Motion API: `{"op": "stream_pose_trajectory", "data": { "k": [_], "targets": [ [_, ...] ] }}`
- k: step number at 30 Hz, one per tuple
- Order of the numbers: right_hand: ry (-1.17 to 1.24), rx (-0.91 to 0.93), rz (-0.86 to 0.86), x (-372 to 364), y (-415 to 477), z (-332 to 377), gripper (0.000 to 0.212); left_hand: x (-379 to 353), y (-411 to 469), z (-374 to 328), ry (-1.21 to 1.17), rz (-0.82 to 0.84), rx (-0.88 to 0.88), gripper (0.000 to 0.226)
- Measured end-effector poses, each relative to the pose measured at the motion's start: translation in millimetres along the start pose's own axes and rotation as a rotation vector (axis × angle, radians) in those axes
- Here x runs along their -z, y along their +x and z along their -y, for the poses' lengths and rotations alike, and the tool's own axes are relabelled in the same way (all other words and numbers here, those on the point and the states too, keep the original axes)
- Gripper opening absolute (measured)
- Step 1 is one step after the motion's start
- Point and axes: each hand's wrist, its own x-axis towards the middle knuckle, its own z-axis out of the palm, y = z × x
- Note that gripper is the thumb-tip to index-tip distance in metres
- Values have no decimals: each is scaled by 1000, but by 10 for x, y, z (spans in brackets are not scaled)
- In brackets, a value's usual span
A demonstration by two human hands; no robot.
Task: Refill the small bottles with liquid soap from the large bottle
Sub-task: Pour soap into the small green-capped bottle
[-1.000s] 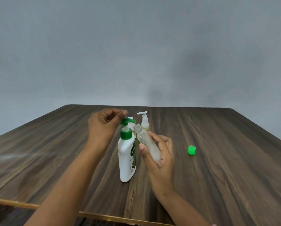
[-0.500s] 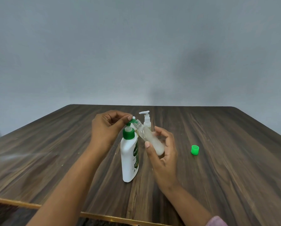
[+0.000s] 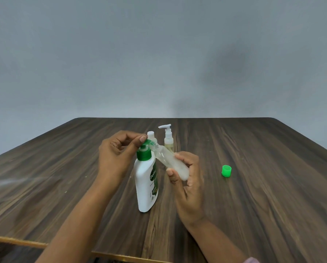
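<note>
Fingers (image 3: 182,156) of the right hand (image 3: 187,186) clamp the tilted small bottle (image 3: 170,161), mouth at the spout of the large bottle (image 3: 146,186) on the worktop (image 3: 253,205); the left hand (image 3: 117,154), fingers curled, one tip on the pump head (image 3: 146,142), may spill soap if that mouth slips.

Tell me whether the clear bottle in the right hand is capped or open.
Open: the small clear bottle shows a bare neck tilted against the pump spout; a green cap lies apart on the table.

I see these around the large bottle (image 3: 146,183)
It stands on the table (image 3: 253,205). Pump bottle (image 3: 168,142) and capped bottle (image 3: 150,135) behind it, small bottle (image 3: 171,161) touching its top right, cap (image 3: 226,170) farther right.
</note>
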Motion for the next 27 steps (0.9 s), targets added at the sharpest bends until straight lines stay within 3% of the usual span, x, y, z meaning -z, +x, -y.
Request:
{"op": "stream_pose_trajectory", "data": {
  "k": [11, 27],
  "targets": [
    [-81, 31, -13, 66, -56, -7, 31, -3, 79, -129, 11, 28, -7, 5],
    [-187, 85, -52, 65, -85, 15, 28, -31, 22, 13, 88, -66, -45, 5]
  ]
}}
